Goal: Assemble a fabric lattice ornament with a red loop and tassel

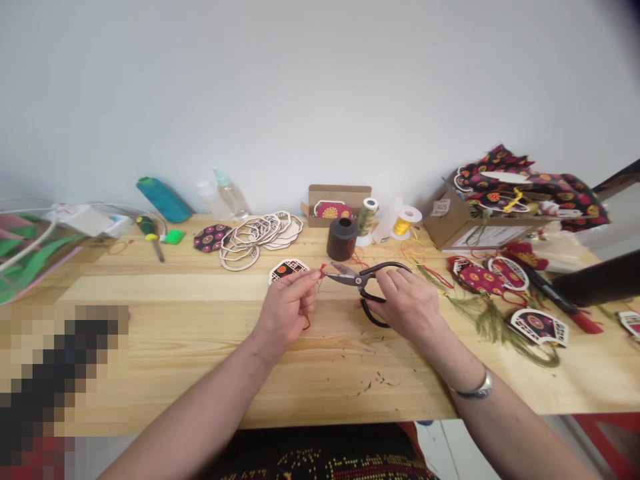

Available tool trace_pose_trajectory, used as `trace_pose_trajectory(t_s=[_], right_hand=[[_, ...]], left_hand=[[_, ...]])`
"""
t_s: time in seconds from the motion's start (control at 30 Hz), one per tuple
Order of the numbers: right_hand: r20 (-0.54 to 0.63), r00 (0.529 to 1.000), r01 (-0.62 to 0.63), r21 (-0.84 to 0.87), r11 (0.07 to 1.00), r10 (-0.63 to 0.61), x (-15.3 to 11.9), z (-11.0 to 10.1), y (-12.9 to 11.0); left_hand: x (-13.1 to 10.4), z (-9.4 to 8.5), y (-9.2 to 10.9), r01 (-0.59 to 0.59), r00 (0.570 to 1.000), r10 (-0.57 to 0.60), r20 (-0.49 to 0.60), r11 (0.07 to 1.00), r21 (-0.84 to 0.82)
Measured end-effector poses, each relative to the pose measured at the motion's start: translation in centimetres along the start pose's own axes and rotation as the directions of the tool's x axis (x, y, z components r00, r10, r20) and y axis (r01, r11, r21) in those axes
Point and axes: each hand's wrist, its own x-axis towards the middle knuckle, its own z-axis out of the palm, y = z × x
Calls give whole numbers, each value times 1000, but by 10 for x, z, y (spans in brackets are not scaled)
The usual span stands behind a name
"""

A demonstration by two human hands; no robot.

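Note:
My left hand pinches a thin red cord, whose end shows at the fingertips and whose tail hangs below the palm. My right hand grips black-handled scissors, fingers through the handle loops. The blades point left, parted a little, with their tips close to the red cord at my left fingertips; whether they touch it I cannot tell. Just behind my left hand lies a white-rimmed patterned ornament, partly hidden by the fingers.
Behind the hands stand a black thread cone, a green spool and a yellow spool. Wooden frames lie left of them. At right are a cardboard box, tasselled ornaments and a black marker. A screwdriver lies left.

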Motion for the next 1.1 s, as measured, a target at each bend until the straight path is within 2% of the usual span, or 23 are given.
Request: trace_pose_trajectory(t_s=[0.53, 0.73, 1.1], right_hand=[[-11, 1000, 9, 65, 998, -9, 0, -1, -4], [10, 1000, -5, 81, 997, 4, -1, 0, -5], [44, 999, -14, 95, 995, 9, -3, -1, -11]], left_hand=[[-1, 1, -3, -33, 999, 33, -16, 999, 42], [0, 3, -3, -79, 996, 81, -36, 995, 65], [0, 3, -4, -87, 995, 91, -46, 993, 83]])
